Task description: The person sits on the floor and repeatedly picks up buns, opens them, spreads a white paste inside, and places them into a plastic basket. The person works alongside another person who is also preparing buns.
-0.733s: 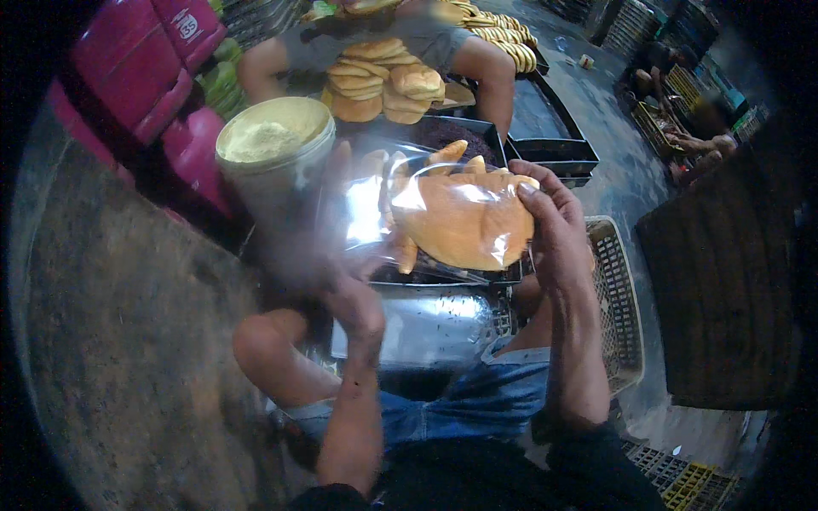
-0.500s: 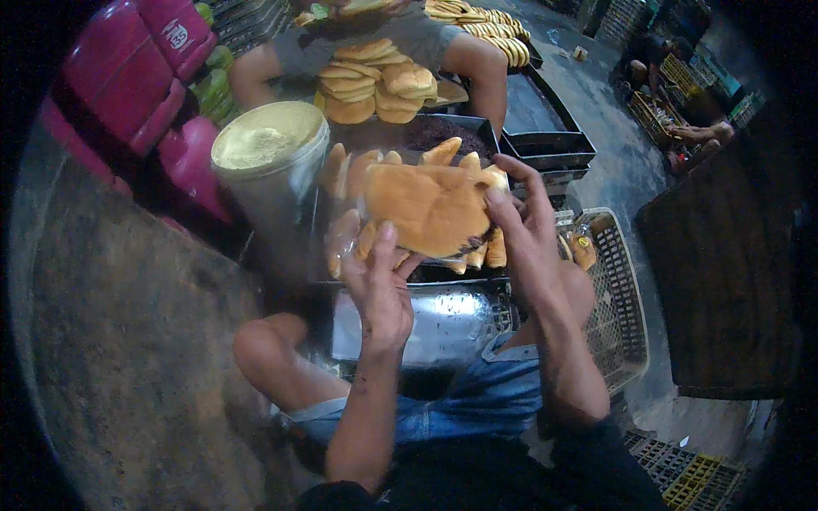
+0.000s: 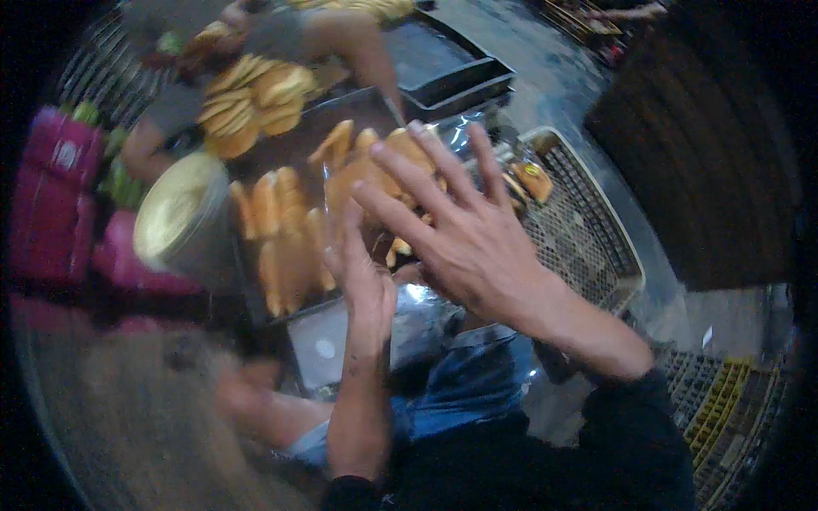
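Note:
My right hand (image 3: pixel 464 234) is open with its fingers spread wide, hovering just above a clear plastic bag of golden buns (image 3: pixel 379 157). My left hand (image 3: pixel 362 277) is held flat and upright beside it, fingers straight, at the bag's near edge with nothing gripped. The bag rests at the right end of a dark tray (image 3: pixel 256 311) holding rows of loose buns (image 3: pixel 281 243). A shiny metal tray (image 3: pixel 332 345) lies across my lap below both hands.
A bucket with a cream lid (image 3: pixel 179 217) stands left of the tray, pink crates (image 3: pixel 51 196) beyond it. A white mesh basket (image 3: pixel 596 255) with a bagged bun (image 3: pixel 532 180) sits right. Another person (image 3: pixel 332 34) opposite handles stacked buns (image 3: pixel 256 102). Black trays (image 3: pixel 452 72) lie behind.
Both hands have let go of the bag of buns, which now lies on the tray. My right hand has spread open above it, and the view has swung closer.

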The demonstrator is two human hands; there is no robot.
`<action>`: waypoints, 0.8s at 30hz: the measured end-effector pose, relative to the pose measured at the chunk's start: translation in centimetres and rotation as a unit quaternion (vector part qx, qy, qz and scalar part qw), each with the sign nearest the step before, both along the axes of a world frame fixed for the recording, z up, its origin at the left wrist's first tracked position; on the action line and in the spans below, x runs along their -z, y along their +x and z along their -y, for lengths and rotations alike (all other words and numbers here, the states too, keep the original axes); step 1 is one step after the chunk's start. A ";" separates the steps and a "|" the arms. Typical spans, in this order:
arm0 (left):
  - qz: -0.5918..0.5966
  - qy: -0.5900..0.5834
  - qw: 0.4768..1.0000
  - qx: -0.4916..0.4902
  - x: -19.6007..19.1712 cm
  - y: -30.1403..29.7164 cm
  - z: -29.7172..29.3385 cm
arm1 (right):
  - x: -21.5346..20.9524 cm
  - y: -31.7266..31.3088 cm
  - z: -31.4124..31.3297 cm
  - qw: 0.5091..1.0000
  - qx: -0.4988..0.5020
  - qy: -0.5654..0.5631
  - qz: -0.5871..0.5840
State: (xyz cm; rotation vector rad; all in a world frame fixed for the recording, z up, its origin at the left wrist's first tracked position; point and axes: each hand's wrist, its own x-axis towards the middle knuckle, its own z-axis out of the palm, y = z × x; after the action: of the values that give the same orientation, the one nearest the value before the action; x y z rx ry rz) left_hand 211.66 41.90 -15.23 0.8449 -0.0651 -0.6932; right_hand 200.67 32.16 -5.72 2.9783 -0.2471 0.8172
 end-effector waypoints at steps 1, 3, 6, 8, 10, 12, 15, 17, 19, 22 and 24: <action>0.027 0.028 0.999 0.011 0.0 -0.4 1.3 | 1.5 0.3 2.0 0.997 0.046 -0.034 -0.045; 0.078 0.027 0.991 0.105 0.3 -1.0 2.1 | 5.2 -0.1 7.2 0.994 0.085 0.062 -0.017; 0.285 0.378 0.856 0.208 1.7 -0.1 -0.9 | 12.2 -2.7 17.8 0.896 0.246 0.367 -0.056; 0.340 0.552 0.671 0.361 3.2 1.7 -5.2 | 17.8 -6.2 24.1 0.851 0.376 0.355 -0.089; 0.291 0.646 0.561 0.429 5.3 1.9 -8.9 | 23.9 -9.3 28.3 0.840 0.425 0.322 -0.102; 0.266 0.681 0.519 0.444 7.7 2.2 -10.7 | 29.4 -9.8 31.3 0.837 0.469 0.250 -0.134; 0.258 0.675 0.542 0.429 9.7 2.2 -11.9 | 35.5 -8.4 33.6 0.827 0.436 0.274 -0.226; 0.274 0.658 0.554 0.431 10.3 2.5 -12.0 | 37.8 -8.1 36.1 0.783 0.429 0.359 -0.270; 0.281 0.652 0.554 0.435 10.6 2.9 -12.4 | 39.3 -10.0 39.4 0.796 0.448 0.337 -0.228; 0.215 0.651 0.574 0.448 10.9 3.3 -13.0 | 42.8 -13.8 43.4 0.786 0.506 0.302 -0.187; 0.192 0.628 0.600 0.457 10.7 3.4 -13.0 | 44.8 -14.7 45.6 0.791 0.469 0.337 -0.202</action>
State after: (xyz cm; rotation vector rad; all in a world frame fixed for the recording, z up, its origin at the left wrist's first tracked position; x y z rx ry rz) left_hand 215.09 54.93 -25.94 2.4374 -0.4699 -1.5625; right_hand 185.99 -13.41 -50.56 2.7630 -2.1093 -0.0799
